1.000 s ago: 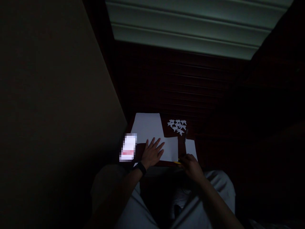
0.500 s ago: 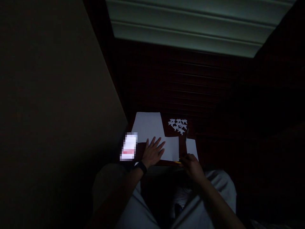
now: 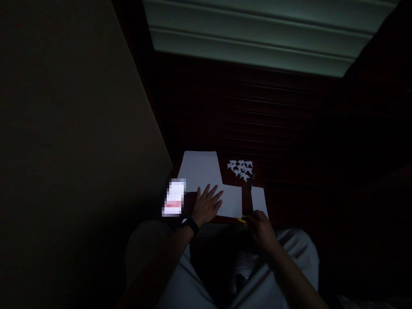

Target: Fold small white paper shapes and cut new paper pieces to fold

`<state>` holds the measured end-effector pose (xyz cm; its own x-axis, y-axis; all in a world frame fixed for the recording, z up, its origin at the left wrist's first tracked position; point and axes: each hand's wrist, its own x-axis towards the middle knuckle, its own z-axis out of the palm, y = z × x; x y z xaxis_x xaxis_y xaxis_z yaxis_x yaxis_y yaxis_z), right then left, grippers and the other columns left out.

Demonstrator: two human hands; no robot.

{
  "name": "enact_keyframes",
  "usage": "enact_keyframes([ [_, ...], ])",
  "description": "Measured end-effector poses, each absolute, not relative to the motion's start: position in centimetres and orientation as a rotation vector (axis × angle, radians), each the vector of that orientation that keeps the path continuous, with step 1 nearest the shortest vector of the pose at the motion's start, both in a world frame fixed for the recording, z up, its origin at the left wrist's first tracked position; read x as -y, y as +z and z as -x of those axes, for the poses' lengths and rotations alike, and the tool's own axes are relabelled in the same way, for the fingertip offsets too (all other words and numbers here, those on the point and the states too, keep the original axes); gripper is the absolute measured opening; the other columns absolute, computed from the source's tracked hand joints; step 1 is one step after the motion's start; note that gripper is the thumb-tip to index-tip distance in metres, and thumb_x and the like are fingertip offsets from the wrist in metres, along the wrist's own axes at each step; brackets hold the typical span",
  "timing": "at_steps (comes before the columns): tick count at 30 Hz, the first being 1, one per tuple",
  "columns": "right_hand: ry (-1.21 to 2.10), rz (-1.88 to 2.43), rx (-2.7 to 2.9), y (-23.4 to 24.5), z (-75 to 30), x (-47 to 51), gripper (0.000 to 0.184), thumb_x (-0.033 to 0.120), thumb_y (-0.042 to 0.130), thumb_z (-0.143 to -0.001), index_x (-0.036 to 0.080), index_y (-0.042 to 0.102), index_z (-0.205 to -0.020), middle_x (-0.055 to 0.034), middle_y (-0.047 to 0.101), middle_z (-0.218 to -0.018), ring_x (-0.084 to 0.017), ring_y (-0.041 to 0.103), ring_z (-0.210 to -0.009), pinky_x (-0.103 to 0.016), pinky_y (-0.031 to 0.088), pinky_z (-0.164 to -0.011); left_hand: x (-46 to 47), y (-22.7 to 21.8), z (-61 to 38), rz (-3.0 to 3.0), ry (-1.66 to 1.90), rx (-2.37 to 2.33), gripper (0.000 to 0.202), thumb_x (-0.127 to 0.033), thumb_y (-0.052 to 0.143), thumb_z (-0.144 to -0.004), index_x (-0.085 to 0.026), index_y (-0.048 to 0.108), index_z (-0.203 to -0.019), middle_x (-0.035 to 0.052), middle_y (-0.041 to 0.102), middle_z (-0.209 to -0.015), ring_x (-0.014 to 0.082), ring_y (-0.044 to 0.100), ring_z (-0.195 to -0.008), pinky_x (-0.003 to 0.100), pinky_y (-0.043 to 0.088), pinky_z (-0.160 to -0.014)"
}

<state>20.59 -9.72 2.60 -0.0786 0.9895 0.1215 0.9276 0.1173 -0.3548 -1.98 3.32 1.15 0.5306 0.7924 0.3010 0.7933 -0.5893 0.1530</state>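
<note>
The right hand point(image 3: 261, 225) pinches a yellow tool point(image 3: 242, 219), too dark to name, at the near edge of the tabletop point(image 3: 246, 196). If the pinch goes loose, the tool could drop off that edge. Apart from it, the left hand point(image 3: 205, 207) lies flat, fingers spread, on a small white sheet point(image 3: 232, 201). If it presses too lightly, the thin, smooth paper could slide. Farther back, toward the far edge, sit small, jagged paper bits point(image 3: 240, 168) in a heap; they look light, so a puff could scatter them.
</note>
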Motion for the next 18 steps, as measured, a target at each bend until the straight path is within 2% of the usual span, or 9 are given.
enact_keyframes([
  [11,0.207,1.862,2.053,2.1,-20.9,10.9,0.032,0.02,0.049,-0.083,0.023,0.058,-0.113,-0.0084,0.05,-0.09,-0.024,0.047,-0.086,-0.034,0.039,-0.074,-3.3,1.2,2.1,2.755,-0.577,1.401,0.044,-0.044,0.033,-0.089,-0.037,0.036,-0.133,-0.004,0.03,-0.144,0.0268,0.012,-0.136,0.056,0.003,-0.108],
  [18,0.229,1.863,2.049,2.3,-21.2,12.0,0.03,0.024,0.05,-0.084,0.024,0.058,-0.113,-0.0093,0.051,-0.091,-0.025,0.047,-0.087,-0.036,0.039,-0.076,-3.3,1.0,2.0,2.76,-0.603,1.401,0.044,-0.043,0.034,-0.089,-0.037,0.036,-0.133,-0.0042,0.03,-0.144,0.0264,0.012,-0.136,0.055,0.003,-0.108],
])
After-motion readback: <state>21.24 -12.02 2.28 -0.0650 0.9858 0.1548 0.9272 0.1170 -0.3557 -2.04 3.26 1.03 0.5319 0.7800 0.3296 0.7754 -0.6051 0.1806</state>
